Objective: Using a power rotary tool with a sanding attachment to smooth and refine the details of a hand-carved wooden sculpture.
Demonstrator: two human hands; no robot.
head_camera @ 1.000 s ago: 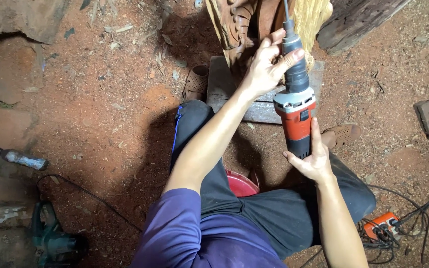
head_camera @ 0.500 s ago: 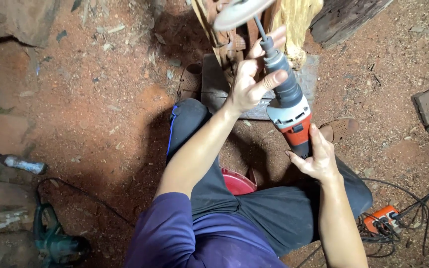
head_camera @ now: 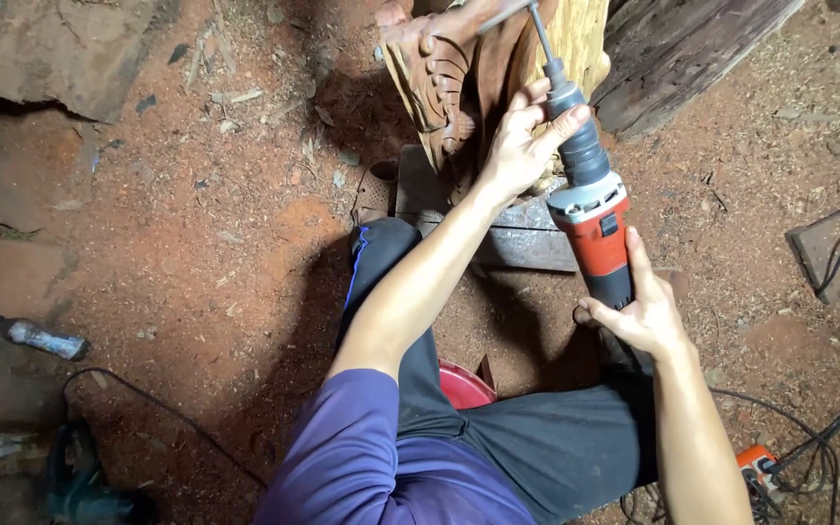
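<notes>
Red grinder (head_camera: 590, 209) in both hands — tip cut off by frame.

Rough carved wood (head_camera: 444, 78); matt plastic grinder (head_camera: 590, 209).

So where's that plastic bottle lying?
The plastic bottle lies on the red dirt at the far left of the head view, beside the rocks, above a teal power tool.

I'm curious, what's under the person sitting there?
A red stool peeks out between the legs. Most of it is covered, so its shape can't be seen. Reddish dirt ground lies around it.
</notes>
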